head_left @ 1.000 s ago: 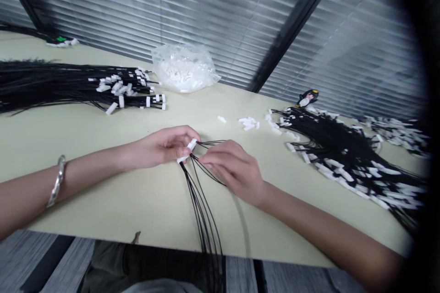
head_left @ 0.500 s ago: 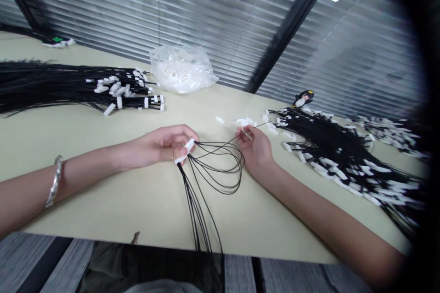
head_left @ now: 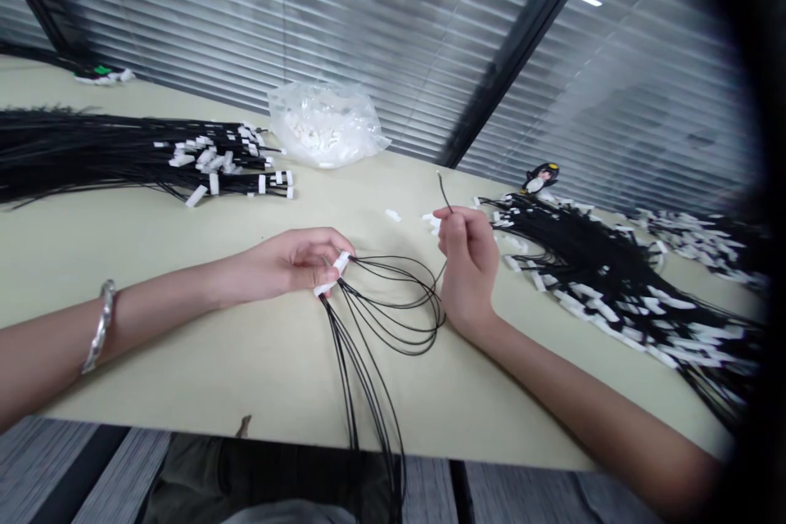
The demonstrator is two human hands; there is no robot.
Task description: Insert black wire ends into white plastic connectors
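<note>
My left hand (head_left: 300, 264) pinches a white plastic connector (head_left: 332, 274), tilted, just above the table. Several thin black wires (head_left: 393, 323) come out of the connector; some loop round to the right, others hang down past the table's front edge. Between thumb and fingers, my right hand (head_left: 468, 266) grips a single black wire (head_left: 444, 192), its free tip pointing up and slightly left. The lower run of that wire passes behind the hand toward the loops. White connector pieces (head_left: 431, 223) lie just behind my right hand.
On the left lies a thick bundle of black wires (head_left: 92, 151) with white connectors. A clear bag (head_left: 328, 127) of white pieces stands at the back. Finished-looking wire harnesses (head_left: 589, 254) spread over the right side, near a small penguin figure (head_left: 540, 178). The table edge (head_left: 202, 428) runs in front.
My right hand has turned and moved slightly right, and the wire tip, formerly pointing right, now points up. My left hand with the connector has barely moved.
</note>
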